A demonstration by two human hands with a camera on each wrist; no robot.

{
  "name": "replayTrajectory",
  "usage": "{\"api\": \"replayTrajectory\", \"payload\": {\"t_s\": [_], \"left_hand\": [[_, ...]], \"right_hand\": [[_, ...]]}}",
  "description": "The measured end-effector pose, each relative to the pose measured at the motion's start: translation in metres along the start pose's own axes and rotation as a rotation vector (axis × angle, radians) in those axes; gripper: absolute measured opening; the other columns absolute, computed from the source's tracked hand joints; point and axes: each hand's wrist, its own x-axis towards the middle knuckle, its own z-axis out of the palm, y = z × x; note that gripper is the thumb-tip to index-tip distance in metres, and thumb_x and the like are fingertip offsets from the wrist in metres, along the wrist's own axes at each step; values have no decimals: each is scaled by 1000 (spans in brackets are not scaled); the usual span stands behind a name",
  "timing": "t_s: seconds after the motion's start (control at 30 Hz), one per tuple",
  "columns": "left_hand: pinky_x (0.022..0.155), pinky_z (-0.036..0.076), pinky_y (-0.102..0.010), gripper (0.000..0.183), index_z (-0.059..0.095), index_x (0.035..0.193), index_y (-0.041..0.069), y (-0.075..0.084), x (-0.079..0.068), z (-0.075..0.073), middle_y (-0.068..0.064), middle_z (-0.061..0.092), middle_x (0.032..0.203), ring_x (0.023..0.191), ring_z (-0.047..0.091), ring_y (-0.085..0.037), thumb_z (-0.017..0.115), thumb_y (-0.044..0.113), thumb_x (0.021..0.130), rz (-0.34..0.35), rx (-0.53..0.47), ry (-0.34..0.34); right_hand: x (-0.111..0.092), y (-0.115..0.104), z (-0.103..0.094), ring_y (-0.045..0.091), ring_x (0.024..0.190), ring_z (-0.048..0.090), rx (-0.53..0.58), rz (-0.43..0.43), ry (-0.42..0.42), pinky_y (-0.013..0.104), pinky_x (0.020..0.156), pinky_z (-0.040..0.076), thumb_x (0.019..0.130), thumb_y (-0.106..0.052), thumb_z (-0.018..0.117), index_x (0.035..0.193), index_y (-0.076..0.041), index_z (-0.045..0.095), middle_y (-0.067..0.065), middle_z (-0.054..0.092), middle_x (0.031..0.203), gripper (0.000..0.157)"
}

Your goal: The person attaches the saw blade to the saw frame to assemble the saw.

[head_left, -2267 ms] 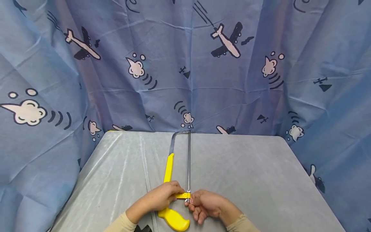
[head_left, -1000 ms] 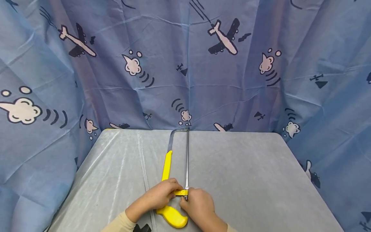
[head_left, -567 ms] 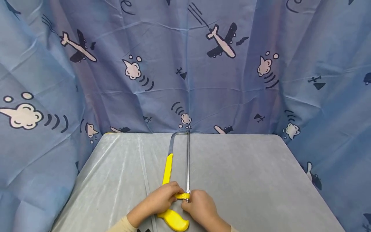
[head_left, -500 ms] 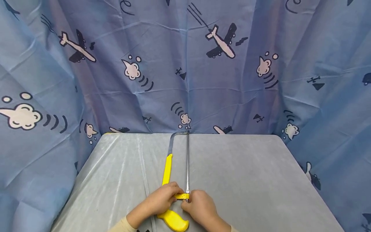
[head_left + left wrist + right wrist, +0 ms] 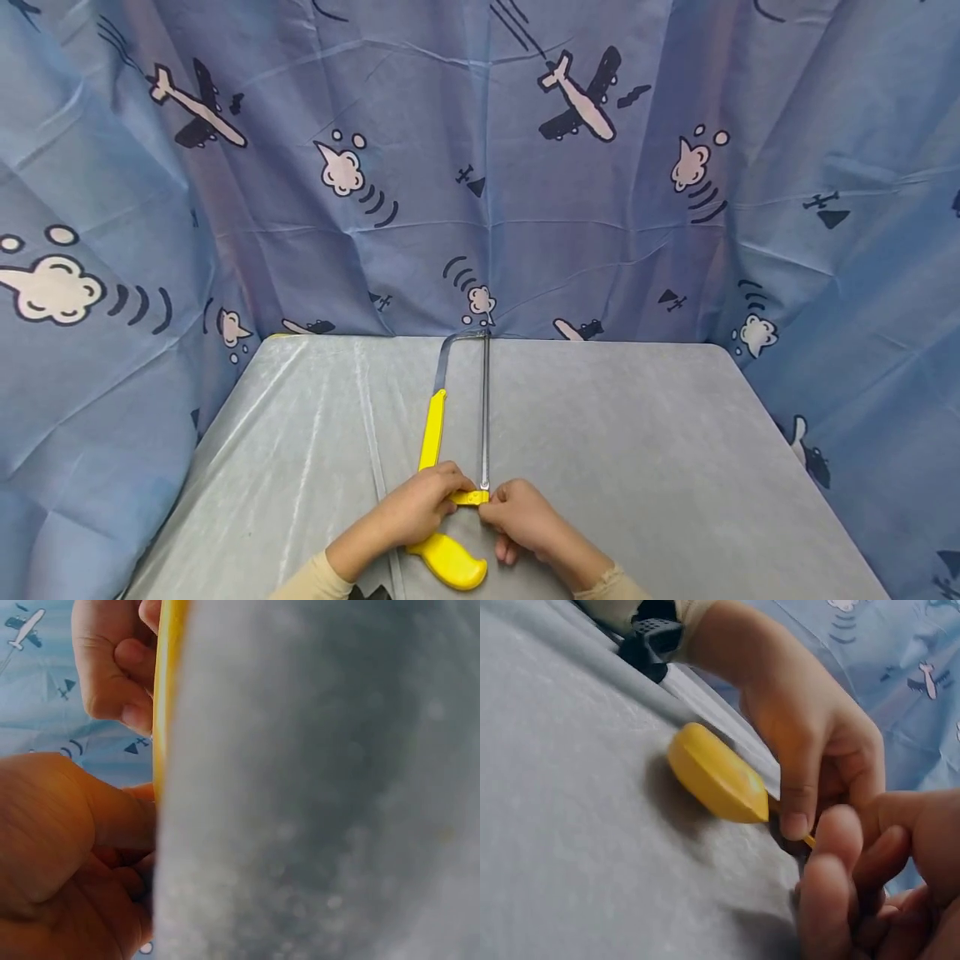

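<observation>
A hacksaw with a yellow frame and a thin metal blade lies lengthwise on the grey cloth. My left hand grips its yellow cross-piece near the handle. At the near end of the blade, my right hand pinches the wing nut, which its thumb and fingertips hide. From the right wrist, the yellow handle shows beside both hands. In the left wrist view, a yellow edge runs next to my left hand.
Grey cloth covers the table around the hacksaw. Behind it hangs a blue curtain with printed planes. A black strap sits at the left sleeve in the right wrist view.
My right hand first sat loosely by the wing nut, then closed over it knuckles up, and has now turned outward, its wrist swinging right. The left hand keeps its grip.
</observation>
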Motion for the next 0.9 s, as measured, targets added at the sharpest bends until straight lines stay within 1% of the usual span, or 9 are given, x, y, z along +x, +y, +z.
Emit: {"api": "replayTrajectory", "payload": {"t_s": [0.07, 0.17, 0.23, 0.3, 0.43, 0.57, 0.77, 0.83, 0.9], "left_hand": [[89, 53, -24, 33, 72, 118, 12, 1, 1, -1, 7, 64, 106, 99, 59, -6, 70, -4, 90, -8, -9, -3], [90, 53, -23, 33, 72, 118, 15, 1, 2, 0, 10, 64, 105, 99, 59, -4, 70, -4, 90, -26, -40, -17], [90, 52, -23, 33, 72, 117, 15, 1, 2, 1, 11, 63, 104, 99, 58, -3, 70, -3, 90, -29, -54, -23], [91, 52, -24, 33, 72, 117, 15, 0, 2, 2, 10, 64, 104, 99, 58, -3, 70, -4, 90, -16, -53, -13], [92, 52, -24, 32, 72, 117, 13, 0, 2, 4, 8, 65, 106, 100, 59, -4, 69, -3, 90, 20, -21, 1], [94, 52, -23, 31, 71, 119, 15, 1, 1, 5, 9, 64, 109, 103, 59, -3, 68, -2, 92, 25, -17, -23], [95, 52, -23, 32, 69, 119, 15, 0, 0, 7, 8, 64, 111, 104, 58, -3, 68, -2, 92, 34, -44, -28], [95, 52, -23, 32, 69, 119, 15, -1, 0, 6, 9, 64, 111, 104, 58, -3, 68, -3, 92, 36, -50, -32], [96, 52, -23, 32, 68, 119, 16, -2, 0, 5, 9, 64, 112, 105, 58, -3, 68, -2, 93, 38, -46, -36]], "right_hand": [[3, 2, -5, 5, 33, 49, 62, 3, -55, 20, 34, 43, 83, -11, 63, 65, -10, 55, -3, 48, 43, 19], [6, 5, -11, 4, 36, 48, 168, 28, -147, 19, 36, 44, 84, -11, 62, 76, -2, 65, -4, 47, 47, 12], [8, 7, -15, 3, 39, 48, 222, 40, -206, 19, 37, 45, 85, -10, 61, 87, 4, 70, -5, 45, 49, 16], [9, 8, -18, 2, 41, 47, 262, 54, -257, 17, 38, 44, 86, -9, 61, 93, 7, 70, -7, 44, 51, 20], [9, 9, -23, 2, 41, 43, 263, 48, -313, 16, 38, 40, 88, -7, 59, 95, 8, 69, -7, 42, 52, 19], [7, 11, -26, 3, 42, 37, 247, 40, -345, 15, 38, 36, 90, -5, 58, 95, 7, 67, -7, 40, 51, 16], [8, 13, -30, 2, 46, 31, 305, 60, -435, 14, 39, 31, 95, -6, 56, 99, 7, 65, -8, 34, 55, 17], [9, 13, -32, 2, 46, 30, 324, 66, -469, 14, 40, 30, 97, -7, 55, 101, 5, 65, -9, 34, 55, 17], [9, 12, -34, 2, 47, 31, 327, 65, -484, 14, 40, 30, 98, -8, 54, 103, 5, 65, -8, 34, 56, 17]]}}
